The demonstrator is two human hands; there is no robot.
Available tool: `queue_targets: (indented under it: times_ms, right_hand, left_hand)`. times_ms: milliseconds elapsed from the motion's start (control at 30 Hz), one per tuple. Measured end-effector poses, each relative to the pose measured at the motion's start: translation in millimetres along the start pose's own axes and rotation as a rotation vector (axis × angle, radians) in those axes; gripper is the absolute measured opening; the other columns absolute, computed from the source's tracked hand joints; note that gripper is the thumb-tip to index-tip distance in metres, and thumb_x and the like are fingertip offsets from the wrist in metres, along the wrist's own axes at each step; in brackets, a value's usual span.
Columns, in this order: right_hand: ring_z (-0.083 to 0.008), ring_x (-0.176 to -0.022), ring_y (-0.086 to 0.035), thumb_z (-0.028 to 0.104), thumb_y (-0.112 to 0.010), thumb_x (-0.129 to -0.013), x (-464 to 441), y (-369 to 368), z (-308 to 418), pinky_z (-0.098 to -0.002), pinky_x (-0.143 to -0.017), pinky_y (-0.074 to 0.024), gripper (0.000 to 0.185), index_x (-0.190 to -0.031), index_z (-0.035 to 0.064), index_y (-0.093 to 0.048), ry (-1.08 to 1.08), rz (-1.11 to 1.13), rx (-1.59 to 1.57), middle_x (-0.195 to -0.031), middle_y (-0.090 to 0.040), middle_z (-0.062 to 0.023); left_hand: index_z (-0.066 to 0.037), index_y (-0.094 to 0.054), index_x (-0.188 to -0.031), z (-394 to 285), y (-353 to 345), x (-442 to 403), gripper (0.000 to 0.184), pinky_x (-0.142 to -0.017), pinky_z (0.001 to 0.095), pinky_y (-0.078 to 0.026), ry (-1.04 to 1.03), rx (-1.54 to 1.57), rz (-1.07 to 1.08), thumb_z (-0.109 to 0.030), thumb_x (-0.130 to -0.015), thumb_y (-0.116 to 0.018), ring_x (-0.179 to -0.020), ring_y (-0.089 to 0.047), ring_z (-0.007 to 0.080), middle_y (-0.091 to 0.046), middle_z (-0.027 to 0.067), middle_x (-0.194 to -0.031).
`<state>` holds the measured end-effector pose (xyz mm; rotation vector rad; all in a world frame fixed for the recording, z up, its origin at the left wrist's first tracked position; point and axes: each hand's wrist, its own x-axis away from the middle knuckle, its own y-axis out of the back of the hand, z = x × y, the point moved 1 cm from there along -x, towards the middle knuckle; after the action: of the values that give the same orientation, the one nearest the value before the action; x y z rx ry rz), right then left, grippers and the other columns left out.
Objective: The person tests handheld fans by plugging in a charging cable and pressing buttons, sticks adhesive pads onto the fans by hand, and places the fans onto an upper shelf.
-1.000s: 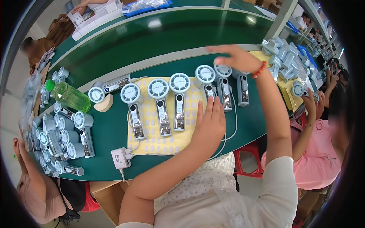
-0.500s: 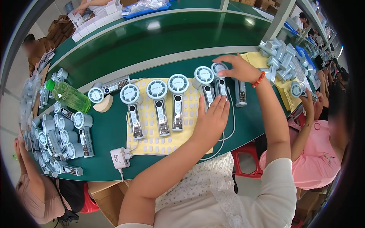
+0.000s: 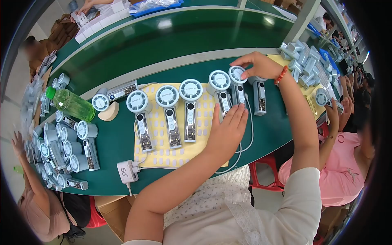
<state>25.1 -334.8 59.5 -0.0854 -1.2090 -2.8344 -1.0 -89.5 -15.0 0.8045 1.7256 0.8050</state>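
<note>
Several light-blue handheld fans lie in a row, some on a yellow sheet of small pale pads. My right hand has its thumb and fingers around the round head of one small fan at the row's right part. My left hand lies with fingers stretched out over the lower ends of that fan and its left neighbour. Another fan rests to the right, partly under my right hand. A white cable runs beside the held fan.
A white charger sits near the front edge. Piled fans, a green bottle and a cream wedge are at the left. More blue parts lie at the right. People sit on both sides.
My right hand has come down from above the fans and closed round a fan head. That fan has shifted slightly left, nearer its neighbour. The person at the left has raised a hand.
</note>
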Motion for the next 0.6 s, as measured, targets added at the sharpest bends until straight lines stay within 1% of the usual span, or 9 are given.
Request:
queue_targets:
  times_ms: [100,200,300,333,467,567,600]
  right_hand:
    - [-0.0161,-0.091,-0.062,0.001,-0.072,-0.071,-3.4,4.4,-4.2,-0.0279,-0.085,-0.0479,0.043,-0.113,0.0023,-0.062,-0.031,0.042,-0.07,-0.101,-0.067,-0.0088]
    - [-0.0134,-0.092,-0.061,-0.003,-0.071,-0.071,-5.3,6.1,-7.5,-0.027,-0.085,-0.0484,0.044,-0.114,0.0026,-0.062,-0.044,0.07,-0.092,-0.104,-0.066,-0.0084]
    - [-0.0123,-0.091,-0.061,-0.003,-0.07,-0.071,-7.6,7.9,-12.0,-0.0268,-0.085,-0.0484,0.043,-0.113,0.003,-0.062,-0.027,0.08,-0.091,-0.104,-0.067,-0.0086]
    - [-0.0114,-0.09,-0.061,-0.002,-0.07,-0.073,-7.8,8.4,-10.9,-0.0263,-0.084,-0.0483,0.042,-0.113,0.0035,-0.063,-0.026,0.081,-0.076,-0.103,-0.067,-0.0079]
    - [-0.0134,-0.088,-0.062,0.004,-0.071,-0.074,-7.6,6.9,-13.5,-0.0269,-0.085,-0.0475,0.037,-0.111,0.003,-0.064,-0.052,0.071,-0.165,-0.099,-0.068,-0.0073]
    - [-0.0132,-0.088,-0.062,0.002,-0.071,-0.073,-6.5,6.3,-14.1,-0.0267,-0.085,-0.0472,0.037,-0.11,0.0034,-0.065,-0.064,0.046,-0.17,-0.098,-0.068,-0.0071]
    - [-0.0134,-0.09,-0.061,0.005,-0.071,-0.075,-6.6,5.9,-14.6,-0.0268,-0.085,-0.0469,0.037,-0.111,0.0034,-0.064,-0.048,0.053,-0.153,-0.101,-0.068,-0.0073]
  left_hand:
    - [-0.003,-0.049,-0.124,0.2,0.8,-0.3,0.05,-0.104,0.059,-0.021,0.004,0.003,0.014,-0.003,-0.074,-0.055,-0.122,-0.044,0.0205,-0.046,0.0094,-0.132]
    - [-0.004,-0.048,-0.125,0.4,2.8,0.0,0.051,-0.104,0.0596,-0.021,0.001,-0.01,0.041,-0.003,-0.074,-0.055,-0.123,-0.043,0.0201,-0.044,0.0095,-0.133]
    - [-0.004,-0.047,-0.126,1.5,4.4,0.6,0.052,-0.104,0.0602,-0.019,0.008,-0.019,0.058,-0.003,-0.074,-0.055,-0.123,-0.042,0.0194,-0.044,0.0092,-0.133]
    - [-0.004,-0.047,-0.126,0.1,3.5,0.3,0.053,-0.104,0.0603,-0.019,0.01,-0.013,0.062,-0.002,-0.074,-0.055,-0.124,-0.042,0.0192,-0.043,0.0091,-0.133]
    - [-0.006,-0.046,-0.127,-0.6,2.2,0.8,0.054,-0.105,0.0604,-0.018,0.016,0.007,0.054,-0.001,-0.074,-0.054,-0.125,-0.04,0.0192,-0.044,0.0081,-0.133]
    - [-0.005,-0.046,-0.127,-0.9,2.2,0.9,0.054,-0.105,0.0604,-0.017,0.019,0.017,0.059,-0.001,-0.074,-0.054,-0.125,-0.04,0.0194,-0.044,0.0079,-0.133]
    - [-0.005,-0.046,-0.127,-0.6,2.8,1.1,0.054,-0.105,0.0604,-0.017,0.021,0.016,0.061,-0.001,-0.074,-0.054,-0.125,-0.041,0.0195,-0.044,0.008,-0.133]
